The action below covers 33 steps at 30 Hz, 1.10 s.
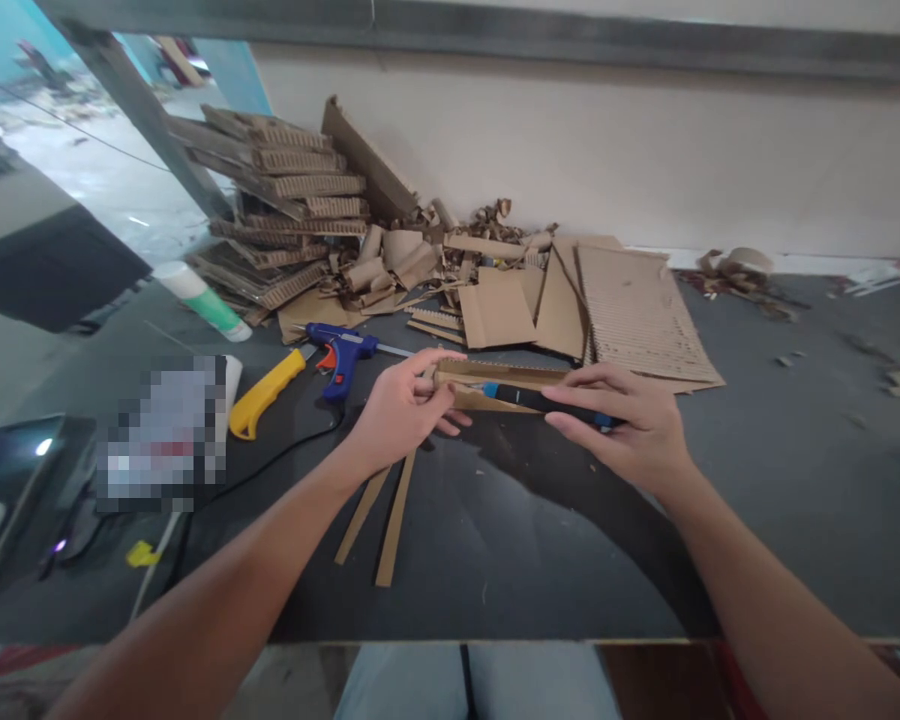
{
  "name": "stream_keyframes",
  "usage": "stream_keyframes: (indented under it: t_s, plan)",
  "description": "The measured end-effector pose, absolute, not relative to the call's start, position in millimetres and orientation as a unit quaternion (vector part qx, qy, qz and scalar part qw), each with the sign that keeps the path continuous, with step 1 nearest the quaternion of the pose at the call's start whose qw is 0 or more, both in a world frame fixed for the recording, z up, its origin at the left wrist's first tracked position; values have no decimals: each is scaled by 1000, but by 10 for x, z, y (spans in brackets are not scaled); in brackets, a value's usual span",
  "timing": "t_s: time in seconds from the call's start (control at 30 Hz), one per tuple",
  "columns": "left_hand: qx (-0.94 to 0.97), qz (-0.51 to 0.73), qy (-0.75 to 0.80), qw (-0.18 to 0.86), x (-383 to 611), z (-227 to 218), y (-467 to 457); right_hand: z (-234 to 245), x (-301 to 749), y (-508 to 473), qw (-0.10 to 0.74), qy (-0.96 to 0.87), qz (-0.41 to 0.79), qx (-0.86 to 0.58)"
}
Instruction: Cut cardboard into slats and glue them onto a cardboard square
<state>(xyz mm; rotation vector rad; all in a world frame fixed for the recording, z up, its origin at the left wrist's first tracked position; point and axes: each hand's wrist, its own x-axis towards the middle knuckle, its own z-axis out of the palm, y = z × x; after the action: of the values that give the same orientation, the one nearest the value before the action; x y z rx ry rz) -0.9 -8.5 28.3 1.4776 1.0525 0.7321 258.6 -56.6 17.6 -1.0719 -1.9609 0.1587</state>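
Note:
My left hand (412, 400) grips the left end of a folded cardboard piece (510, 373), thumb in front and fingers behind and below. In my right hand (630, 420) is a black and blue craft knife (521, 398), held like a pen and pointing left. Its thin tip lies against the inner side of the cardboard, close to my left thumb. Two narrow cardboard strips (396, 520) lie on the table below my left hand. A blue hot glue gun (345, 350) with an orange trigger rests just left of that hand.
A yellow box cutter (266, 395) and a white-green tube (202, 300) lie to the left. Behind are stacked corrugated cardboard pieces (300, 185), curled scraps (390, 260) and a corrugated sheet (641, 310). A black cord (270, 465) crosses the dark table (525, 560).

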Motion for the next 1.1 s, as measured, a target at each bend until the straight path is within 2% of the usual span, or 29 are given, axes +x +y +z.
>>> stream_keyframes:
  t_s: [0.67, 1.1]
  plan:
    - [609, 328, 436, 576, 31, 210, -98, 121, 2549, -569, 410, -797, 15, -443]
    - [628, 334, 453, 537, -58, 234, -34, 204, 2660, -544, 408, -797, -10, -445]
